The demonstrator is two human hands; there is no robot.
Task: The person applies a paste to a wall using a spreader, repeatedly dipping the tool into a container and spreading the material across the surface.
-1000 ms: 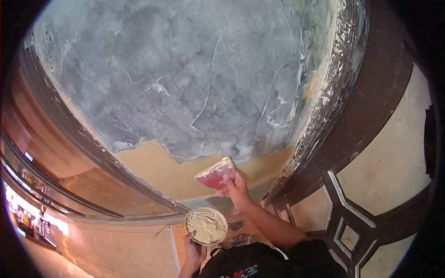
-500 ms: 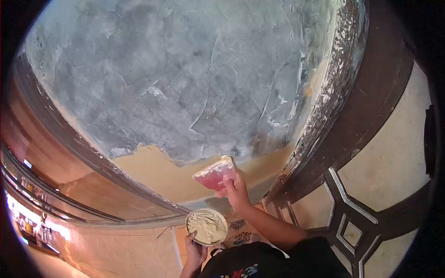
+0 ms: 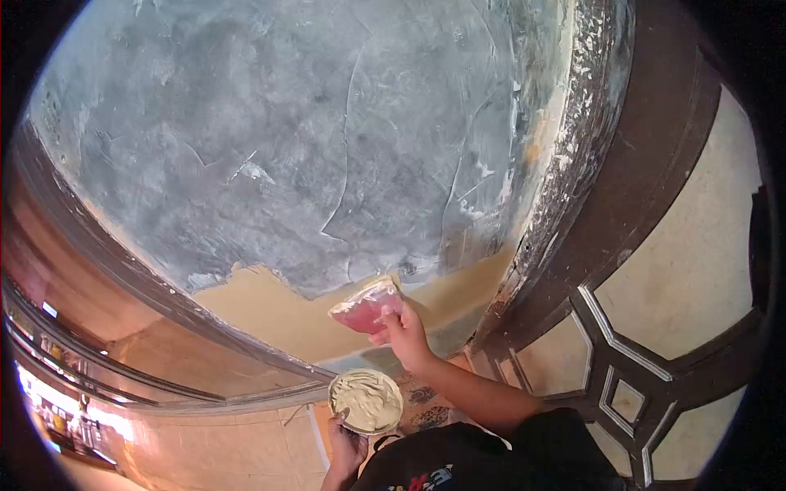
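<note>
My right hand grips a pink spreader, whose upper edge carries pale paste. The spreader is at the lower part of the wall, by the border between grey coating and a yellow-beige band; whether it touches the wall is hard to tell. Below it, my left hand holds a round tub of cream-coloured paste by its rim, with the thumb over the edge.
Dark trim with flaking white paint borders the wall on the right, beside a dark door with pale panels. Tiled floor lies at lower left. A patterned mat shows near my body.
The spreader and my right hand have shifted slightly left. The wall appears a little further left in the view. The tub has stayed nearly in place.
</note>
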